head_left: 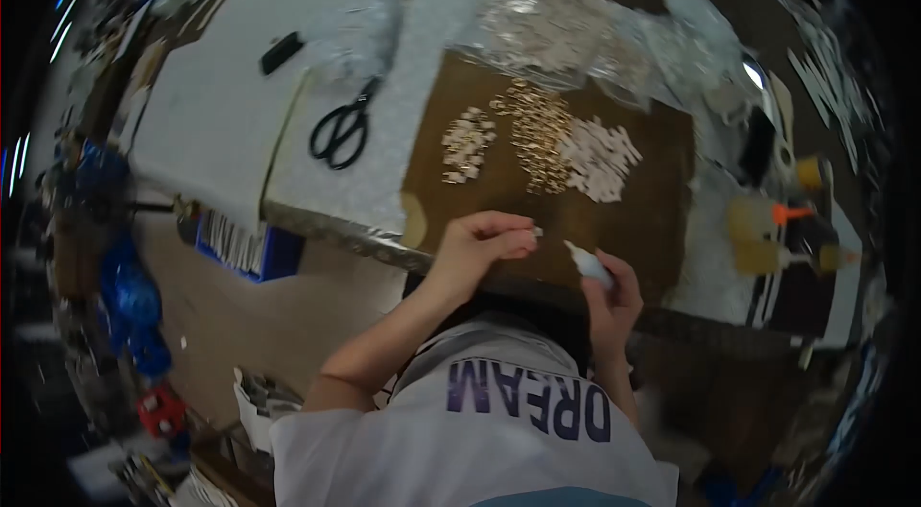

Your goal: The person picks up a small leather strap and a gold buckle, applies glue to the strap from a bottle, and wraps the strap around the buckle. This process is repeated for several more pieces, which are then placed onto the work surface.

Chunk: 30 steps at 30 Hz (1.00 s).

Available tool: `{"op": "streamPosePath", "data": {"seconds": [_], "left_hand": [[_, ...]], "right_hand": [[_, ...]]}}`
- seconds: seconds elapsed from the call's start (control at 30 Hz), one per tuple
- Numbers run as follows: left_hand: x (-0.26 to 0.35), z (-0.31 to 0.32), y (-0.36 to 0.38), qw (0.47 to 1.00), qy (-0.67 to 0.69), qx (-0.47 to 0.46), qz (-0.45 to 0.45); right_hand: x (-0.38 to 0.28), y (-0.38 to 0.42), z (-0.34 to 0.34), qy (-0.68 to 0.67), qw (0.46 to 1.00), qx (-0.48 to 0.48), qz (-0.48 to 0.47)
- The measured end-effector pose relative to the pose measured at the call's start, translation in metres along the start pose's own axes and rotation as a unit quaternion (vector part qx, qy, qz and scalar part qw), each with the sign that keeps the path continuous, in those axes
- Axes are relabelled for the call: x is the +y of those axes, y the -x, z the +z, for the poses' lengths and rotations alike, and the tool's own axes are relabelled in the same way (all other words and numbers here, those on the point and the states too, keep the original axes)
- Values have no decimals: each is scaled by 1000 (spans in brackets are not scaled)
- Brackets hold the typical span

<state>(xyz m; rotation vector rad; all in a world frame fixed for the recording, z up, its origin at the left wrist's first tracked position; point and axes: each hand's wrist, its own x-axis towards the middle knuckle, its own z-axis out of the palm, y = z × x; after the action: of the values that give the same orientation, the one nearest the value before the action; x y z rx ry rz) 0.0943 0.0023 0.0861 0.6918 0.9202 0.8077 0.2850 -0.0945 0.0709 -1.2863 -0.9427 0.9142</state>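
My left hand (487,240) pinches a small pale piece (537,233) between thumb and fingertips, above the front of a brown board (614,229). Beside it, my right hand (614,301) is wrapped round a small white squeeze bottle (590,267), its narrow nozzle angled up toward the left hand. A gap separates the nozzle from the piece. Farther back on the board lie a pile of gold-coloured metal parts (539,138), a heap of small white pieces (601,160) and a smaller group of white-and-gold pieces (467,146).
Black scissors (341,133) lie left of the board, with a dark block (281,54) farther back. Clear plastic bags (547,23) line the board's far edge. Yellowish bottles (753,224) stand at the right, one with an orange tip. A blue bin (278,258) sits below the table's left side.
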Motion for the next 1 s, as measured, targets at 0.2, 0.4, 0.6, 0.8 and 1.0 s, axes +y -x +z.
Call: {"op": "streamPosePath", "data": {"seconds": [0.2,0.4,0.6,0.8,1.0], "left_hand": [[-10,-2,2,1000,-17,1,22],[-9,-1,4,999,-15,-3,29],[-9,-3,5,999,-22,-1,32],[-10,-4,5,995,-69,-20,64],[-14,-7,5,993,-88,-26,71]], "right_hand": [[-15,-2,5,71,995,-42,-51],[-14,-5,10,138,986,-42,-87],[-18,-7,13,172,980,-44,-85],[-27,-9,14,236,962,-51,-127],[-44,-7,19,286,949,-62,-118]]}}
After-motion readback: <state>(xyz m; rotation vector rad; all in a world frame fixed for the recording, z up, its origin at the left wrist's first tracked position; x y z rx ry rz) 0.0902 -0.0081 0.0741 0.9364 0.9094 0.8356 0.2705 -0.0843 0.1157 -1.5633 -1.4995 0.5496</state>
